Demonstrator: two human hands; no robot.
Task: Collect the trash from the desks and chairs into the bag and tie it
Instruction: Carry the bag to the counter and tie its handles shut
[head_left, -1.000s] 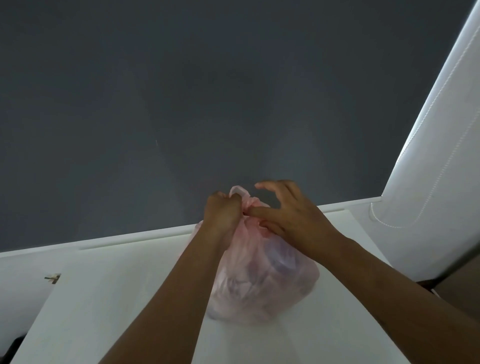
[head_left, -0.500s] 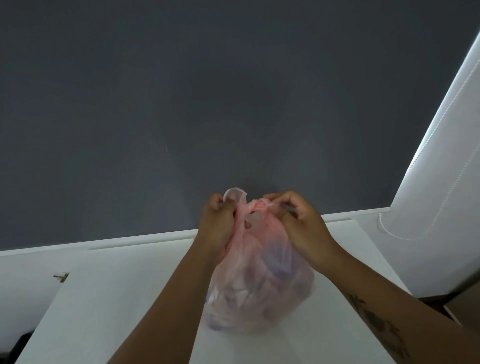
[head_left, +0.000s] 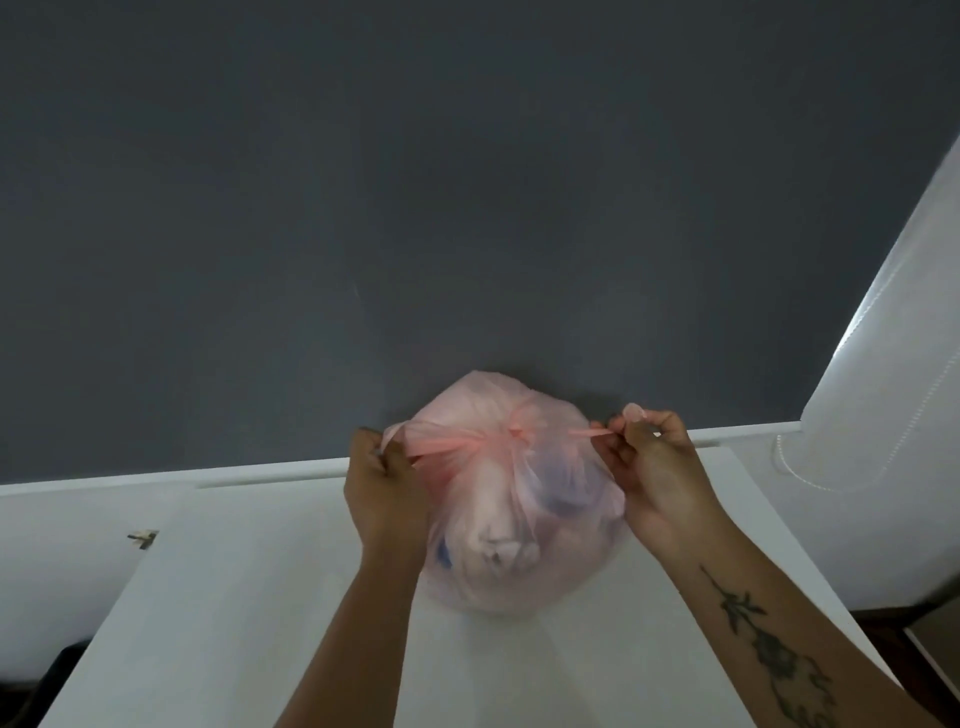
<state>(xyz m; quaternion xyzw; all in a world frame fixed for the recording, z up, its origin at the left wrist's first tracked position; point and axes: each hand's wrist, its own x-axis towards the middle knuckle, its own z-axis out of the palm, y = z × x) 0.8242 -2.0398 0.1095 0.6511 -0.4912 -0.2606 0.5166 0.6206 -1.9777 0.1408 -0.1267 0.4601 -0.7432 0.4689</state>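
Observation:
A pink translucent plastic bag, bulging with crumpled trash, sits on the white desk near its far edge. A knot is drawn together on top of the bag. My left hand is closed around the left handle strip at the bag's left side. My right hand pinches the right handle strip at the bag's right side. Both strips are stretched taut, outward from the knot.
A dark grey wall rises just behind the desk. A white roller blind with a bead cord hangs at the right. A small scrap lies on the white ledge left of the desk.
My hands were together at the bag's top and have pulled apart to either side. The handle strips now stretch out and the knot has tightened.

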